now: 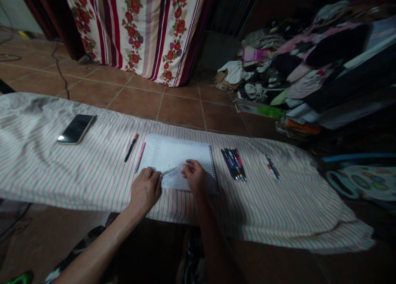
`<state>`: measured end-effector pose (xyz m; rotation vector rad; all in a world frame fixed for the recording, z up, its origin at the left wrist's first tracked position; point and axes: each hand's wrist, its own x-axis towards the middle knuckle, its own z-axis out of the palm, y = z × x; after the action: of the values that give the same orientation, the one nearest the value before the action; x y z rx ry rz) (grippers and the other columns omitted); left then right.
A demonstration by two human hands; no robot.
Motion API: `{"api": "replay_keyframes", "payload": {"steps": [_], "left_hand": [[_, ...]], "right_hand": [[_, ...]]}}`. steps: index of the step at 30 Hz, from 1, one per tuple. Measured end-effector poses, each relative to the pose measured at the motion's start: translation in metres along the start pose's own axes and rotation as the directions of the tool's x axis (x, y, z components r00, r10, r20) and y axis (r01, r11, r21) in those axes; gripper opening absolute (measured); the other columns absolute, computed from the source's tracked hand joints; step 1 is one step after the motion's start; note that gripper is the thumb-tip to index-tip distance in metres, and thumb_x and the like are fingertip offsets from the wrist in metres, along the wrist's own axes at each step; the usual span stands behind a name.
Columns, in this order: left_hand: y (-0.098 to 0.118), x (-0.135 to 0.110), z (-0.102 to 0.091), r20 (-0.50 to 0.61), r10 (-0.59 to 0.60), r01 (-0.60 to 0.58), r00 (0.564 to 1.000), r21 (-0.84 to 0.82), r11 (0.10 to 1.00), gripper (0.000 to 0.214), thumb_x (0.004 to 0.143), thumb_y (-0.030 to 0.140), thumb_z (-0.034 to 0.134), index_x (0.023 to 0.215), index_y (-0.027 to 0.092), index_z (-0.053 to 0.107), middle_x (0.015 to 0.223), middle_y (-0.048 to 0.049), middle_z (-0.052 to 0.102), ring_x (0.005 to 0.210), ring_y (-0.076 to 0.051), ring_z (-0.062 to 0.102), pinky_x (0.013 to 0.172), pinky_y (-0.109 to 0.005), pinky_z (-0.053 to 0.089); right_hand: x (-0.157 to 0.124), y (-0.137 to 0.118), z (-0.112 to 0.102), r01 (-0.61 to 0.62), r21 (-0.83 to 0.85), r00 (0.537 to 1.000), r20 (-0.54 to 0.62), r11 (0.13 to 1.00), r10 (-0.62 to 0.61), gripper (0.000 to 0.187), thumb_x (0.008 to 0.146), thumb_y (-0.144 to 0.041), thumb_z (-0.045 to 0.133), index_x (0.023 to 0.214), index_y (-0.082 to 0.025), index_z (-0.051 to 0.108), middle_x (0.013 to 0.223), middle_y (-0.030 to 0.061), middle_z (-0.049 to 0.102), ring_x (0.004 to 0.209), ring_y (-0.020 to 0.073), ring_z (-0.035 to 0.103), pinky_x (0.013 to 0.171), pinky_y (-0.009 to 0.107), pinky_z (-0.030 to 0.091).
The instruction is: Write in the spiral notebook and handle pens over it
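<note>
A spiral notebook (176, 150) with writing on its page lies open on the striped cloth. Over its lower part, my left hand (147, 188) grips one end of a slim, pale pen (169, 171), which slants up to the right. My right hand (194, 176) is at the pen's other end with thumb and fingers pinched together. Something small and pale may be between those fingertips, too blurred to name. Left of the notebook lie a pink pen (140, 157) and a black pen with an orange-red end (131, 147).
Several pens (234, 164) lie bunched right of the notebook, and more pens (273, 168) farther right. A phone (76, 129) rests at the left on the striped cloth (105, 164). Beyond are a flowered curtain (139, 32) and heaped clothes (297, 61).
</note>
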<state>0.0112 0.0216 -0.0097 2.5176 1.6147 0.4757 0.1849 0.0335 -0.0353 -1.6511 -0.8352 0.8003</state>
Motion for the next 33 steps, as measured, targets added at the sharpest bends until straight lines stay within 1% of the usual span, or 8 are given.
{"api": "replay_keyframes", "payload": {"steps": [4,8,10,12,15,17,29,33], "left_hand": [[-0.001,0.0,0.0,0.003,0.004,-0.004,1.0,0.0,1.0,0.027,0.089,0.029,0.035,0.088,0.02,0.06,0.082,-0.0065,0.054,0.081,-0.02,0.051,0.068,-0.03,0.042],[-0.001,0.0,0.0,0.013,0.003,-0.003,1.0,0.0,1.0,0.026,0.089,0.028,0.036,0.089,0.019,0.06,0.082,-0.0066,0.055,0.082,-0.021,0.051,0.068,-0.03,0.042],[-0.001,0.0,-0.001,0.017,0.004,-0.004,1.0,0.002,1.0,0.026,0.089,0.028,0.035,0.089,0.02,0.06,0.082,-0.0064,0.055,0.081,-0.021,0.051,0.067,-0.03,0.041],[-0.001,0.0,0.0,0.019,0.002,-0.002,1.0,0.005,1.0,0.026,0.089,0.028,0.035,0.088,0.02,0.06,0.082,-0.0063,0.055,0.081,-0.021,0.051,0.066,-0.03,0.041],[-0.002,0.0,0.001,0.014,-0.003,0.003,1.0,0.003,1.0,0.025,0.089,0.028,0.036,0.088,0.02,0.06,0.082,-0.006,0.055,0.081,-0.02,0.051,0.067,-0.03,0.041],[-0.003,0.0,0.002,0.01,-0.006,0.006,1.0,-0.003,1.0,0.025,0.088,0.028,0.037,0.088,0.02,0.06,0.082,-0.0059,0.055,0.081,-0.02,0.051,0.067,-0.03,0.041],[-0.004,0.001,0.002,0.011,-0.002,0.002,1.0,0.001,1.0,0.025,0.089,0.029,0.037,0.087,0.019,0.059,0.081,-0.0049,0.056,0.08,-0.019,0.051,0.067,-0.029,0.04],[-0.004,0.0,0.002,0.006,0.002,-0.002,1.0,0.007,1.0,0.024,0.089,0.029,0.037,0.086,0.02,0.059,0.081,-0.005,0.056,0.079,-0.02,0.051,0.066,-0.029,0.039]], "right_hand": [[0.0,-0.002,-0.006,0.099,-0.19,0.993,-0.041,0.977,-0.109,0.013,0.063,-0.027,0.064,0.074,-0.02,0.06,0.069,0.0019,0.063,0.067,0.0184,0.06,0.067,0.031,0.044],[-0.002,-0.003,-0.007,0.214,-0.452,0.974,0.031,0.866,-0.224,0.01,0.072,-0.024,0.057,0.079,-0.019,0.061,0.079,0.0066,0.065,0.073,0.0207,0.06,0.072,0.033,0.042],[-0.003,-0.002,-0.005,0.244,-0.507,0.967,0.061,0.827,-0.248,0.013,0.074,-0.022,0.055,0.084,-0.017,0.062,0.085,0.0092,0.064,0.075,0.0207,0.06,0.072,0.033,0.043],[-0.003,-0.001,-0.004,0.268,-0.523,0.96,0.075,0.809,-0.27,0.016,0.075,-0.02,0.055,0.088,-0.016,0.062,0.088,0.0103,0.063,0.077,0.0204,0.06,0.073,0.032,0.044],[-0.004,0.001,-0.002,0.334,-0.57,0.933,0.09,0.751,-0.348,0.02,0.075,-0.016,0.053,0.092,-0.014,0.063,0.09,0.0106,0.063,0.078,0.0197,0.059,0.075,0.031,0.045],[-0.004,0.002,-0.002,0.358,-0.582,0.92,0.087,0.73,-0.382,0.022,0.074,-0.014,0.051,0.093,-0.014,0.063,0.09,0.0104,0.062,0.077,0.0191,0.059,0.075,0.031,0.045],[0.002,0.003,-0.011,0.373,-0.551,0.915,0.086,0.746,-0.395,0.03,0.069,-0.008,0.045,0.092,-0.013,0.065,0.09,0.0087,0.065,0.074,0.0168,0.062,0.073,0.029,0.049],[0.001,0.003,-0.014,0.394,-0.551,0.909,0.113,0.735,-0.402,0.029,0.069,-0.009,0.046,0.088,-0.016,0.067,0.086,0.0067,0.064,0.073,0.016,0.061,0.07,0.027,0.049]]}}
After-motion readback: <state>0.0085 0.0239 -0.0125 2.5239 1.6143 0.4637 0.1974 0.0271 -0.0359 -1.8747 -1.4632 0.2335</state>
